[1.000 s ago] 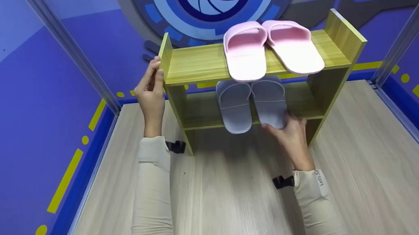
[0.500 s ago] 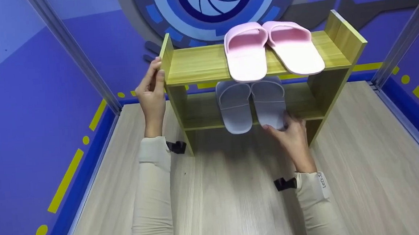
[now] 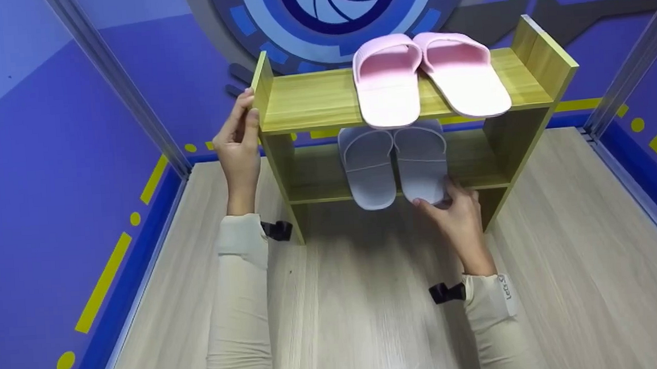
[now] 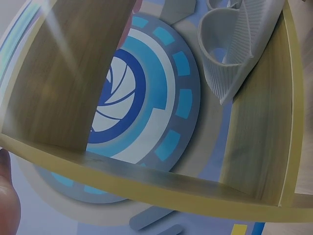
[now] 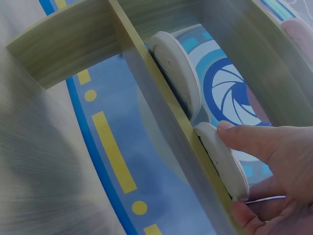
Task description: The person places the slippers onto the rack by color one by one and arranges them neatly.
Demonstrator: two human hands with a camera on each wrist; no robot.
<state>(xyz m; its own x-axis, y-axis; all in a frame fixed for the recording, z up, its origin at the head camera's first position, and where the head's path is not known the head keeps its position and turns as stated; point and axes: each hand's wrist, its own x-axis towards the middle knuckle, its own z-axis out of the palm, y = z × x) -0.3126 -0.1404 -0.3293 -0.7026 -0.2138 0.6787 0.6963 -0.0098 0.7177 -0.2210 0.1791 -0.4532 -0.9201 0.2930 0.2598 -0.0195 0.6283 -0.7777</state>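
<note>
In the head view, my right hand (image 3: 460, 213) grips the heel end of the right grey slipper (image 3: 422, 170), its thumb on the left side and fingers on the right. Beside it on the lower shelf is the left grey slipper (image 3: 370, 173); both heels overhang the front edge. The right wrist view shows the thumb and fingertips at the held slipper's heel (image 5: 227, 161). My left hand (image 3: 238, 130) holds the upper left side panel (image 3: 262, 88) of the wooden shoe rack (image 3: 312, 103), with the thumb towards the front. A pair of pink slippers (image 3: 388, 89) rests on the top shelf.
Behind the rack stands a blue patterned wall (image 3: 143, 53), and further walls rise at left and right. Wood-look flooring (image 3: 359, 319) lies under and before the rack. Its right side panel (image 3: 552, 59) rises above the top shelf.
The heel of the right grey slipper has shifted slightly left, closer in line with the left one, with my right hand still on it. My left hand stays on the rack.
</note>
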